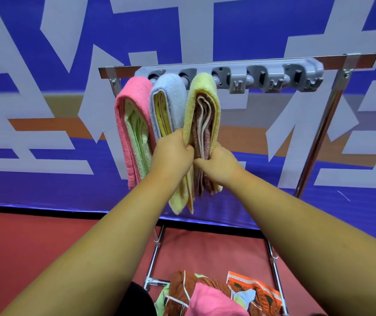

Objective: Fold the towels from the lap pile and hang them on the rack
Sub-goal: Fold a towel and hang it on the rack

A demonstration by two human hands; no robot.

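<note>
Before the blue banner (45,42), our left hand (172,153) and right hand (219,165) curl fingers round the soft, limp yellow towel (201,92) midway down.

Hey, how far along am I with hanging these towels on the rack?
Done: a pink towel and a blue towel hang folded on the rack. In hand: the left hand and right hand both grip the yellow towel, already draped beside the blue one. Left: a pile of unfolded towels on the lap, with free holders on the rack's right side.
</note>
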